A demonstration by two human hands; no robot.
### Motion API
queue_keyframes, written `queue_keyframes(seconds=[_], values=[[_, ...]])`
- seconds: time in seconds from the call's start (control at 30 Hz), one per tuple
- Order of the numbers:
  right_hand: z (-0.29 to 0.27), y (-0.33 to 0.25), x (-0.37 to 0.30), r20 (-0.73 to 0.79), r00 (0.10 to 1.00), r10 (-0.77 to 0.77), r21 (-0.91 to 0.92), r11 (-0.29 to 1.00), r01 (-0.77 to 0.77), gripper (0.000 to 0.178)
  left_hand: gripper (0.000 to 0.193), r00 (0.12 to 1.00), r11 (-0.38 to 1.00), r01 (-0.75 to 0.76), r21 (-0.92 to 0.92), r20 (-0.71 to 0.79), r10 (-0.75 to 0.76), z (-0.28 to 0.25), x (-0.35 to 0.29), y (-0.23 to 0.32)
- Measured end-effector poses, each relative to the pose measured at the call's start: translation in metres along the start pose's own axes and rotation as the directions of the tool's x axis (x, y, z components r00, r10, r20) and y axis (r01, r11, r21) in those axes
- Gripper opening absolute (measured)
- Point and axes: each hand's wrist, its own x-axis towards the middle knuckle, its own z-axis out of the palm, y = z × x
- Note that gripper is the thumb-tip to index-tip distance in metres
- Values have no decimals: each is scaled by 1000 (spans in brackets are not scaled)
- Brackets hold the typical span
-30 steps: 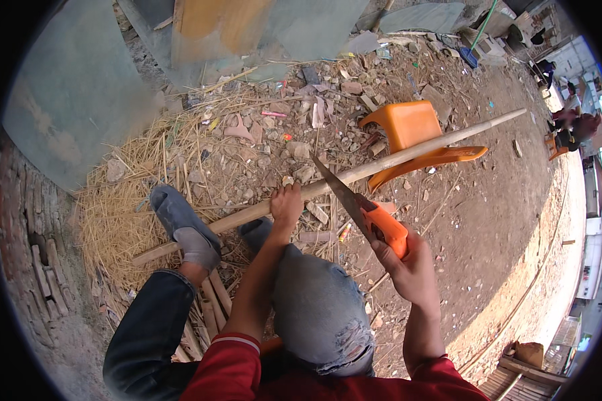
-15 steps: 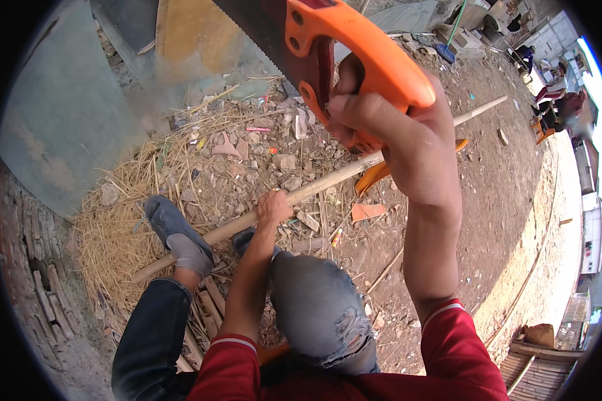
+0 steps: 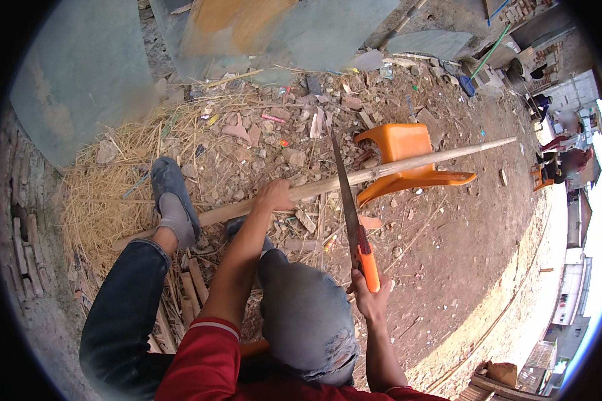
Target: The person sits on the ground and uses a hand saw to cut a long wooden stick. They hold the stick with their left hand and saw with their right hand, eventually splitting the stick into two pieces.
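My left hand (image 3: pixel 274 195) is closed round a long, pale wooden pole (image 3: pixel 328 184), which slants up from the straw by my foot to the far right. The pole crosses an orange plastic stool (image 3: pixel 405 144) that lies tipped over on the ground. In my right hand (image 3: pixel 370 294) is a handsaw (image 3: pixel 350 207), gripped by its orange handle. Its blade points away from me and crosses the pole between my left hand and the stool. Whether the teeth touch the wood, I cannot tell. My bent knee (image 3: pixel 308 314) is just below the pole.
Straw (image 3: pixel 100 207) and broken stones cover the dirt around my shoe (image 3: pixel 174 190). Large grey sheets (image 3: pixel 80 93) lean at the back left, beside a brick wall (image 3: pixel 30 254). A blue broom (image 3: pixel 467 85) stands at the back right. Other people (image 3: pixel 572 160) sit at the far right.
My right hand has brought the saw down from close in front of me to the pole, its blade now pointing away. My left hand keeps its hold on the pole.
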Motion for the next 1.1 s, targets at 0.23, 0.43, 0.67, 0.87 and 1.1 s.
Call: queue_keyframes(seconds=[0.23,0.43,0.67,0.87,1.1], values=[[-20,33,-13,62,993,-103,-234,965,115,24,46,932,996,69,50,-359,-47,21,-36,17],[-37,35,-35,129,988,-89,-194,974,113,14,40,974,984,152,88,-185,-133,14,-21,18],[-81,32,-101,106,994,-15,-154,988,31,13,32,980,980,160,119,-137,-144,10,-21,17],[33,38,76,43,991,-125,-124,984,129,16,29,982,986,154,65,-118,-145,17,-38,32],[26,24,134,123,978,-170,54,985,165,24,30,986,986,147,78,-92,-140,11,-30,31]])
